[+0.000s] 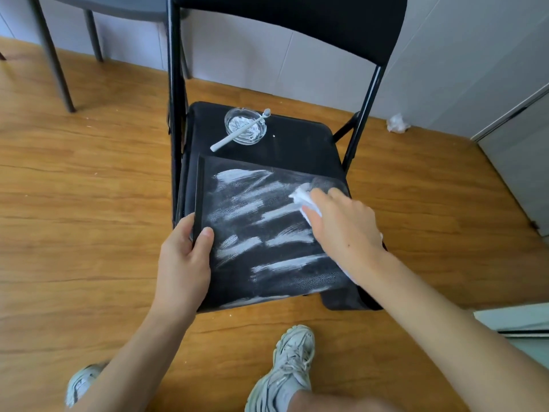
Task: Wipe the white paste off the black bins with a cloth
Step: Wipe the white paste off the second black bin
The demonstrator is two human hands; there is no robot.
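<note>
Wooden floor (pixel 89 203); flat paste-streaked black bin (pixel 267 233).

Head view looks steeply down, close over a chair (pixel 267 138)
</note>
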